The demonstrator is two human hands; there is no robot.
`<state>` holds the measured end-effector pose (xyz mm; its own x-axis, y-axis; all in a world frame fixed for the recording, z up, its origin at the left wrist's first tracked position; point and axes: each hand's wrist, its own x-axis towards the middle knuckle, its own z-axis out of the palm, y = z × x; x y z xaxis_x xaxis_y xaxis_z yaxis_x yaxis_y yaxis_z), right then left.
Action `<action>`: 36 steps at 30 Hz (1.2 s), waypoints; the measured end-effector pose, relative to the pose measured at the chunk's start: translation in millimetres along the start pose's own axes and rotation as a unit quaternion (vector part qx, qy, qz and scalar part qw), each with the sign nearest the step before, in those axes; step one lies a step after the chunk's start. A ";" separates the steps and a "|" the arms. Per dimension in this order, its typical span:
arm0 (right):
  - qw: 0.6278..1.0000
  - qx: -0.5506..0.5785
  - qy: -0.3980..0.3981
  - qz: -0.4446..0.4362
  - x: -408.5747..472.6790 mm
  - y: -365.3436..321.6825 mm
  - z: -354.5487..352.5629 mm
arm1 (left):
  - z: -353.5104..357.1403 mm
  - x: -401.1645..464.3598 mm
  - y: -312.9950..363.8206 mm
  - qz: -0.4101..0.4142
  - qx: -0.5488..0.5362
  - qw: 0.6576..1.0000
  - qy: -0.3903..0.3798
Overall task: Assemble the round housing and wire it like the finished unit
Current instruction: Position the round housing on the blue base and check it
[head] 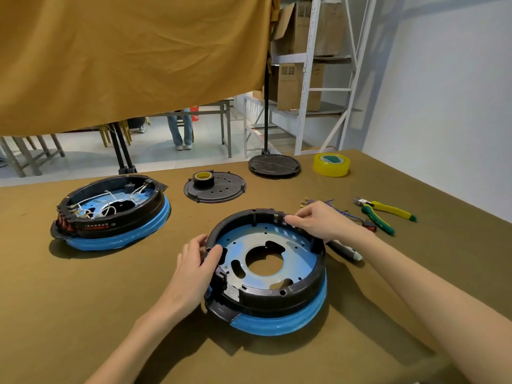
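The round housing (267,268), black ring on a blue base w/ no wires inside, is gripped at its near-left rim by the left hand (195,263), thumb curled over the edge. Its far-right rim is pinched by the right hand (315,221). It sits center-front on the counter (83,286). The finished unit (110,212), wired w/ white leads, lies far left. A black cover (214,188) carrying a tape roll (202,177) is behind; pliers (383,214) and loose blue wires (343,213) lie to the right.
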<state>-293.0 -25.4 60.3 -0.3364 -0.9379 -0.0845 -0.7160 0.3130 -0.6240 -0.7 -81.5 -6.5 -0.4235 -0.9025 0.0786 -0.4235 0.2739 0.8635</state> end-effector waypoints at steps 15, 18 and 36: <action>0.996 0.080 -0.014 -0.049 5.4 13.4 3.9 | 17.8 -22.8 9.9 0.033 -0.011 0.998 0.050; 0.995 0.087 -0.007 -0.041 8.0 13.4 2.6 | 17.0 -23.3 13.3 0.028 0.000 0.999 0.046; 0.939 0.330 0.011 0.091 -27.7 38.8 3.0 | -1.6 8.9 18.9 0.007 -0.003 1.000 -0.030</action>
<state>-309.6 12.3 36.1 -0.4336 -0.8725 -0.2254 -0.1117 0.3002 -0.9473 -11.2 -84.8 11.4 -0.4775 -0.8766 0.0605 -0.4125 0.2844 0.8654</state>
